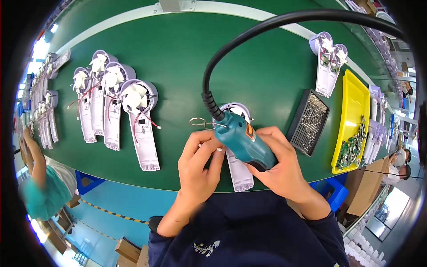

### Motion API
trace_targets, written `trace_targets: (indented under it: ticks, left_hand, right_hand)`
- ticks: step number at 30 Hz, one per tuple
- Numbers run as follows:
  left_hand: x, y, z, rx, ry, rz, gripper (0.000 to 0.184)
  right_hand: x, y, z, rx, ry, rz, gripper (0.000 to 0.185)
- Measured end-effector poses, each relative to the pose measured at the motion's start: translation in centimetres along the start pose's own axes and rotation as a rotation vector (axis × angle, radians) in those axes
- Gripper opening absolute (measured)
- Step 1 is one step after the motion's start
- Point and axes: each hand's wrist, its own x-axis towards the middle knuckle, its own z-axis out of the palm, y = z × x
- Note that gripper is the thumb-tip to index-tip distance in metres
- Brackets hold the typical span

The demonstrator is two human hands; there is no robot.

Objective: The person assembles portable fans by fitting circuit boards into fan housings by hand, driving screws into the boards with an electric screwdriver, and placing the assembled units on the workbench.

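My right hand (282,158) is wrapped round a teal electric screwdriver (246,141), with a hanging hook and a thick black cable at its upper end. Under the tool lies a white fan housing (240,173), its round end and lower strip showing on either side; the tool's tip is hidden. My left hand (198,162) is closed beside the housing. A small white connector (219,150) shows between its thumb and fingers, and whether they also touch the housing I cannot tell.
Several fan housings (144,142) with red wires lie to the left, and two housings (327,71) at upper right. A black tray of screws (291,129) and a yellow tray (339,153) with green circuit boards are at right. A co-worker (46,182) works at far left.
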Motion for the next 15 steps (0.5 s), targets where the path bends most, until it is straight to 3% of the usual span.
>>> trace_targets:
  ticks: [3, 15]
  left_hand:
    - [0.10, 0.09, -0.20, -0.004, -0.034, 0.011, 0.023]
    - [0.19, -0.02, -0.10, -0.007, -0.037, 0.041, 0.020]
  right_hand:
    - [0.10, 0.59, 0.07, -0.024, -0.006, -0.051, 0.052]
    - [0.45, 0.12, 0.26, 0.004, 0.026, -0.053, 0.051]
